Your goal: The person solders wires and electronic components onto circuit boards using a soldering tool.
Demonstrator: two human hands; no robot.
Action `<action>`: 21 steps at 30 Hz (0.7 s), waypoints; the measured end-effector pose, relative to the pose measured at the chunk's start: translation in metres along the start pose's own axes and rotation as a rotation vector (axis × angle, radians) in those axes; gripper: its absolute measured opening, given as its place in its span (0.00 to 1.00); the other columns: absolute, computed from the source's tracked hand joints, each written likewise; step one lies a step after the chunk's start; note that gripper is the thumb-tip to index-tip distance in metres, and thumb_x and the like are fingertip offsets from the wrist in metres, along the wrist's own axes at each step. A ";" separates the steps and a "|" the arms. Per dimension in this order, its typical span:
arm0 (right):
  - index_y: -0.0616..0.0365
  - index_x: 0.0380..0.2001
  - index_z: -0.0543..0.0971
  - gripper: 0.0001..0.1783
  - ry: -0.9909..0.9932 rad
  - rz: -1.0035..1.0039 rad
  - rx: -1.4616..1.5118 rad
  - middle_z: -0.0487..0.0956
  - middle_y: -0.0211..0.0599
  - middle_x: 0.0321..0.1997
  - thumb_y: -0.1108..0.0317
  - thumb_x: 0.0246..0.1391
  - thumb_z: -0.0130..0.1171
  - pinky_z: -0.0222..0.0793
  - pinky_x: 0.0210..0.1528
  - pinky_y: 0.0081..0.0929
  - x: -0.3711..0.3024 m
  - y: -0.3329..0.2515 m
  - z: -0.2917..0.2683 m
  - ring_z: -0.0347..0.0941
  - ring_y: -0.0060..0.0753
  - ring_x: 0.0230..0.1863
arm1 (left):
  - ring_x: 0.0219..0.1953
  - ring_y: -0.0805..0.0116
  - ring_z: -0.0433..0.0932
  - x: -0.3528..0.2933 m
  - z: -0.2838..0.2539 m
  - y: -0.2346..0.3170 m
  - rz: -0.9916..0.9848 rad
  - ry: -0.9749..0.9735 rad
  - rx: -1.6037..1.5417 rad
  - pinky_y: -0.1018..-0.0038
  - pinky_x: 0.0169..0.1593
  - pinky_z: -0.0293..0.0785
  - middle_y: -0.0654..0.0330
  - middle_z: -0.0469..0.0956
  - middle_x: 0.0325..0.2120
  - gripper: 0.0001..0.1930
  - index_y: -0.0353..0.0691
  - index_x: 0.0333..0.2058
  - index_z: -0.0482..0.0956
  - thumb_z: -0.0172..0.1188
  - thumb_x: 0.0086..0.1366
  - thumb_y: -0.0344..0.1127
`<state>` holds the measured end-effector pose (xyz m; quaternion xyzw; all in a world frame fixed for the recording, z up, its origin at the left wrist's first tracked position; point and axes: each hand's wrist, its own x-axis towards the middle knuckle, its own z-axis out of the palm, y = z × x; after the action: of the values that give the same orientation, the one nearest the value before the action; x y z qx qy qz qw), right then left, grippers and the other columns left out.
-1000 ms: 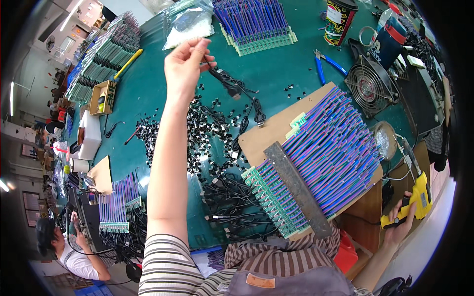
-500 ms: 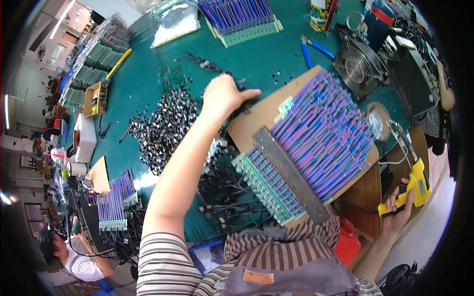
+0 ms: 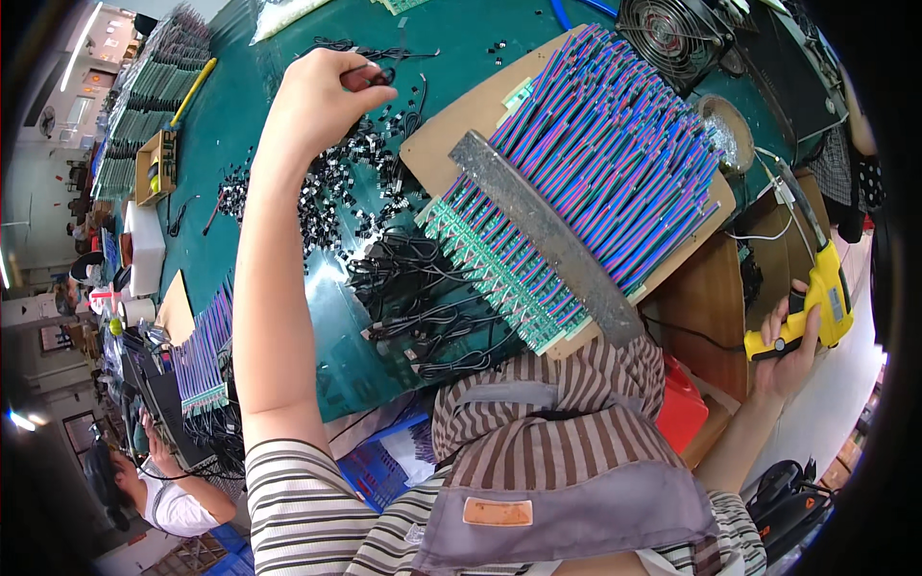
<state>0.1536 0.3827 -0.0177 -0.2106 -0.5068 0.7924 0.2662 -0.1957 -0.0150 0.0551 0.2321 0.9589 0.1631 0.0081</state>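
Note:
My left hand (image 3: 322,101) is over the far left of the table with thumb and fingers pinched together on a thin dark item that looks like a black cable (image 3: 383,76). Below it spreads a heap of small black and white connectors (image 3: 331,197). My right hand (image 3: 789,367) grips a yellow soldering gun (image 3: 826,302) at the right side. Between the hands, a brown board (image 3: 437,144) carries a row of green circuit boards (image 3: 495,278) with many blue, purple and pink wires (image 3: 624,158). A grey metal bar (image 3: 547,230) lies across the wires.
Bundled black cables (image 3: 432,331) lie beside the brown board. Toward the far right are a metal fan (image 3: 672,34) and a round dish of silvery material (image 3: 725,134). A yellow-handled tool (image 3: 195,91) and stacked circuit boards (image 3: 154,96) stand left. Another person (image 3: 158,490) sits lower left.
My left hand has moved left from the brown board's far edge, now pinching the dark item. The view has shifted; my right hand still holds the soldering gun.

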 end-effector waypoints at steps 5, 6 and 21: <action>0.66 0.54 0.65 0.23 -0.054 0.008 0.014 0.71 0.38 0.30 0.56 0.68 0.43 0.60 0.21 0.15 -0.006 -0.001 0.001 0.63 0.17 0.21 | 0.32 0.55 0.82 -0.035 0.015 0.001 0.139 -0.084 -0.031 0.67 0.41 0.76 0.50 0.82 0.28 0.13 0.35 0.35 0.83 0.68 0.51 0.34; 0.66 0.54 0.65 0.23 -0.064 0.016 0.009 0.71 0.38 0.30 0.56 0.68 0.43 0.61 0.21 0.15 -0.005 0.000 0.000 0.64 0.18 0.21 | 0.32 0.54 0.81 -0.040 0.014 0.004 0.164 -0.032 -0.018 0.67 0.40 0.76 0.50 0.82 0.28 0.12 0.36 0.34 0.84 0.67 0.51 0.34; 0.68 0.54 0.63 0.25 -0.141 -0.024 -0.014 0.70 0.41 0.31 0.54 0.67 0.42 0.60 0.21 0.16 -0.026 0.003 0.020 0.63 0.20 0.21 | 0.24 0.72 0.71 -0.173 0.043 0.044 0.009 -0.095 -0.663 0.77 0.30 0.71 0.61 0.78 0.31 0.15 0.38 0.39 0.81 0.69 0.51 0.28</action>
<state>0.1609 0.3515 -0.0105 -0.1503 -0.5324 0.7984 0.2377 -0.0180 -0.0423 0.0179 0.2283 0.8512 0.4552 0.1270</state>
